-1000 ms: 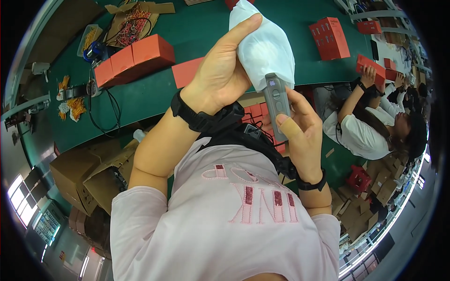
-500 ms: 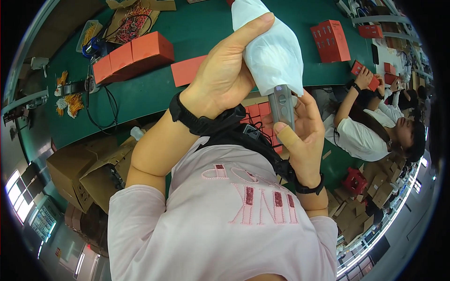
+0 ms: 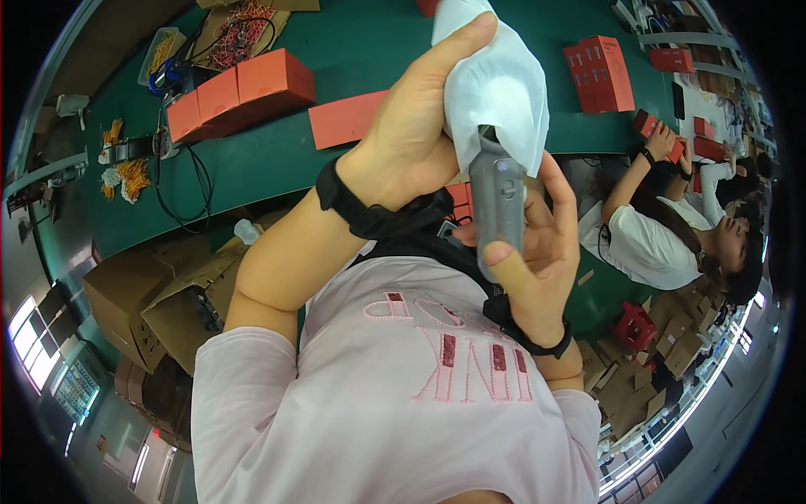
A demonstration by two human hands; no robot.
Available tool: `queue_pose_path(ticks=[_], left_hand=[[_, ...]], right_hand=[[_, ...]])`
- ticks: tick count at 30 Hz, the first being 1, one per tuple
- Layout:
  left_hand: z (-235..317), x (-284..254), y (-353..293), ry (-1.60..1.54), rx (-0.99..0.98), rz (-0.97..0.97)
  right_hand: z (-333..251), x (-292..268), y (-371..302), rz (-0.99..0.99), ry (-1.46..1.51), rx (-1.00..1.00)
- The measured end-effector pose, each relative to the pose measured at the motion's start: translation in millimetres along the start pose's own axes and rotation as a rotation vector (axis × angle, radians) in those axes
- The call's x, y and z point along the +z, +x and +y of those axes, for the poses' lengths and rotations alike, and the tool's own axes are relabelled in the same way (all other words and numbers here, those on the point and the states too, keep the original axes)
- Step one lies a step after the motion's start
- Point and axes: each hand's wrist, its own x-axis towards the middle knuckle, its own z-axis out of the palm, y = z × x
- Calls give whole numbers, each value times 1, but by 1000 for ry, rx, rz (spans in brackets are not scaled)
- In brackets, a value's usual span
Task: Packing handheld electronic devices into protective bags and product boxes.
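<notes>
A thin white bag [image 3: 499, 88] covers the head of a grey handheld fan [image 3: 497, 197], whose handle sticks out of the bag's mouth toward me. My left hand [image 3: 407, 134] is closed around the bag from its left side, thumb laid along the top. My right hand [image 3: 541, 244] grips the handle low down, a tan strip round its thumb and fingers behind the handle. Inside the bag the fan's head is hidden. A small display and a button show faintly on the handle.
On the green table [image 3: 260, 168] lie a row of red boxes [image 3: 239, 97], a flat red box [image 3: 346, 119] and a standing printed red box [image 3: 599, 74]. Black cable [image 3: 206, 189] and wire bundles lie left. At right sits a co-worker [image 3: 651, 244] holding a red box. Cardboard cartons [image 3: 147, 302] stand below left.
More of the fan's handle shows below the bag, and my right hand has moved slightly toward me with it. My left hand and the bag have shifted a little right.
</notes>
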Motion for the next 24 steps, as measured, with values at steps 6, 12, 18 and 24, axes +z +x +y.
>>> queue_pose_path(ticks=[6, 12, 18, 24], left_hand=[[-2, 6, 6, -63, -56, 58], [-2, 13, 13, -75, -146, -30], [-7, 9, 21, -50, -151, 4], [-20, 14, 35, 89, -117, 192]], right_hand=[[16, 2, -3, 50, -107, -114], [15, -1, -4, 72, -78, -138], [12, -5, -5, 87, -25, -106], [4, -15, -4, 154, 37, -36]])
